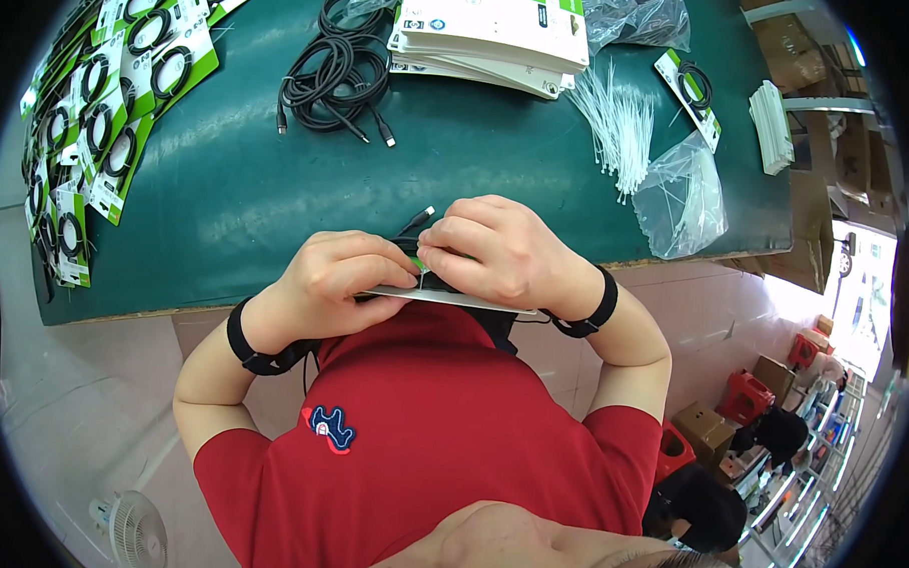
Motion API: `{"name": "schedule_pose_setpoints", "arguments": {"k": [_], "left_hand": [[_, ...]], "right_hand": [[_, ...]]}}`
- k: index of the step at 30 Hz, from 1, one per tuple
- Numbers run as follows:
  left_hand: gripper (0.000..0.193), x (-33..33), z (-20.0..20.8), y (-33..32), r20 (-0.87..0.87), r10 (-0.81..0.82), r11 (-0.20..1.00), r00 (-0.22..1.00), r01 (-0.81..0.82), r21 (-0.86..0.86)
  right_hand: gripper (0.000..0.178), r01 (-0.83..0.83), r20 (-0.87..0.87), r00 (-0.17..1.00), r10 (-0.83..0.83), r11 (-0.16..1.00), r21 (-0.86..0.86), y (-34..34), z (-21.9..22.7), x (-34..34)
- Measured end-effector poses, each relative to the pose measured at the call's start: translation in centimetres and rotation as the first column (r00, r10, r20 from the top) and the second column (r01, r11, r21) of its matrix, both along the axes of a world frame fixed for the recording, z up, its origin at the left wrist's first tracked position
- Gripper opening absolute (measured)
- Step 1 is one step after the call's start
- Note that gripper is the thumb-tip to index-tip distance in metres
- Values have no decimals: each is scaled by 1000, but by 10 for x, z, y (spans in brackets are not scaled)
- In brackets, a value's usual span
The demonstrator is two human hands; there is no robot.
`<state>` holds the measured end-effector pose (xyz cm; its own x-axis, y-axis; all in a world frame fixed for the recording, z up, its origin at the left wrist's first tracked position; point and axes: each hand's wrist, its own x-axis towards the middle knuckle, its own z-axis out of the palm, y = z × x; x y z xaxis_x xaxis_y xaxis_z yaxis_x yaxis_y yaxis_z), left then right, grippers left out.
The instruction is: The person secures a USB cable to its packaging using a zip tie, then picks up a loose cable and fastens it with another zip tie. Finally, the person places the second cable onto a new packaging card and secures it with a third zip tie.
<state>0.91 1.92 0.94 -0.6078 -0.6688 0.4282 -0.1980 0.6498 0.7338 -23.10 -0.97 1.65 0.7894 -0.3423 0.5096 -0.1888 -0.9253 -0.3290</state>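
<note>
At the table's near edge, a white backing card (pixel 454 300) is tilted so that mostly its edge shows. My left hand (pixel 340 277) is closed on the card's left part, thumb along its edge. A thin white cable tie (pixel 422 279) stands out between the two hands' fingertips. My right hand (pixel 501 251) pinches at this tie, its fingers curled over the card. Beyond the fingertips a black cable (pixel 417 223) sticks out, connector end up. The rest of that cable and most of the card's green face are hidden behind my hands.
Carded cables (pixel 131 92) cover the table's left end. Farther back lie loose black cables (pixel 331 84), a stack of cards (pixel 488 35) and a bunch of white cable ties (pixel 617 129). To the right are a clear plastic bag (pixel 683 197), one carded cable (pixel 691 92) and a small card stack (pixel 771 127).
</note>
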Motion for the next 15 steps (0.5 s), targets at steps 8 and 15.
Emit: {"name": "schedule_pose_setpoints", "arguments": {"k": [8, 15], "left_hand": [[22, -1, 1, -4, -3, -15, 1000, 1000, 15, 26], [23, -3, 0, -6, 1, -16, 999, 1000, 16, 48]], "right_hand": [[17, -17, -2, 1000, 17, 999, 27, -3, 1, -1], [17, -28, -40, 999, 30, 999, 39, -8, 0, -5]]}}
